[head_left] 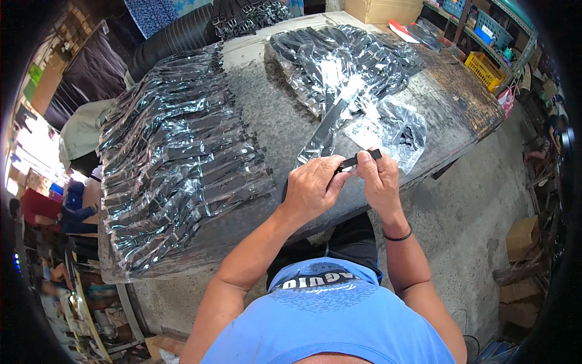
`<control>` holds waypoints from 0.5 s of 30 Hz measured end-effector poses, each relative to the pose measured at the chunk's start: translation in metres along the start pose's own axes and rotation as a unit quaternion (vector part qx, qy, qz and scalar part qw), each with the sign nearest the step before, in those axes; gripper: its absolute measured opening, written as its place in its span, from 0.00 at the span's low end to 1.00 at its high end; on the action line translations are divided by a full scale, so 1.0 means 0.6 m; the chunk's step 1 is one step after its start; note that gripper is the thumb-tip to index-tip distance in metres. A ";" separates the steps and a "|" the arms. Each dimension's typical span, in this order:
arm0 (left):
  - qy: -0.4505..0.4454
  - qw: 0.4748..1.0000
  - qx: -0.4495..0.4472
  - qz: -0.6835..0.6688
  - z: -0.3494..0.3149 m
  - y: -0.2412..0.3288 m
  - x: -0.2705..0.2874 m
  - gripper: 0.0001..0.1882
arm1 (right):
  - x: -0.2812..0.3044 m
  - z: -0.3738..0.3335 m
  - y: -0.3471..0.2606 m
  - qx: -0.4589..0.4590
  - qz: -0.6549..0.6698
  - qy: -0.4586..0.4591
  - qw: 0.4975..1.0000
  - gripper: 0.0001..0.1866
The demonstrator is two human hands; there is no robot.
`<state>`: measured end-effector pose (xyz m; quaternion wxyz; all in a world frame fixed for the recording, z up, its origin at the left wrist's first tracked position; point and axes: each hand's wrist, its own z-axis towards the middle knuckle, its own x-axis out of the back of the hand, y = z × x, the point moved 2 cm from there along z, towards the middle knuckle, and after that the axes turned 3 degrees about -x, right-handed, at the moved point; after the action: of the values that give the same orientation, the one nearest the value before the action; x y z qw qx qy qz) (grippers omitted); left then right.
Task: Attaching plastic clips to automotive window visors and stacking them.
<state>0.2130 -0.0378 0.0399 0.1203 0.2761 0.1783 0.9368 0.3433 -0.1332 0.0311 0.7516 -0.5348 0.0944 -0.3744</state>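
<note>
Gripping a narrow black strap (362, 159) between both hands, a person in a blue sleeveless top stands at the near edge of a worn grey worktop (276, 115). The left hand (312, 185) is closed, its thumb and fingertips pinching the strap's left end together with the mouth of a long clear plastic sleeve (324, 133) that runs up and away across the worktop. The right hand (379, 179) is closed too, fingers curled over the strap's right part, with the strap's tip showing just past the fingertips; a thin black band circles that wrist. The strap is held just above the worktop's front edge, in front of the person's chest.

Just beyond the right hand lies a crumpled clear bag (394, 127) with small dark pieces inside. Farther back, a loose heap of clear-wrapped black straps (339, 60) covers the far part of the worktop. To the left, well apart from the hands, a broad spread of bagged straps (182, 151) lies in overlapping rows. A cardboard box (382, 9) stands at the far edge, and a yellow plastic crate (485, 68) sits on shelving at the right.
</note>
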 end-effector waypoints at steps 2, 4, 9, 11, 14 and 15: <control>0.000 1.000 -0.005 0.003 0.000 -0.002 -0.004 0.16 | -0.016 -0.020 0.010 -0.031 0.064 0.087 0.994 0.15; -0.018 1.000 0.007 0.013 -0.004 -0.001 -0.006 0.14 | -0.035 -0.035 0.014 -0.038 0.110 0.110 0.987 0.15; -0.036 0.999 -0.014 0.013 -0.029 -0.015 -0.012 0.13 | 0.001 -0.023 -0.003 -0.045 -0.076 -0.004 0.996 0.14; -0.052 0.998 -0.034 0.004 -0.032 -0.015 -0.010 0.12 | 0.022 -0.004 -0.021 -0.046 -0.107 -0.063 0.991 0.14; -0.062 0.998 -0.026 -0.011 -0.024 -0.014 -0.004 0.12 | 0.017 -0.004 -0.021 -0.033 -0.117 -0.074 0.990 0.14; -0.046 0.999 -0.023 0.000 -0.019 -0.023 -0.003 0.12 | -0.002 -0.016 -0.012 -0.029 -0.118 -0.074 0.990 0.14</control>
<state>0.2098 -0.0289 0.0247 0.1352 0.3163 0.1508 0.9268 0.3337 -0.1404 0.0333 0.6913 -0.5900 -0.0139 -0.4169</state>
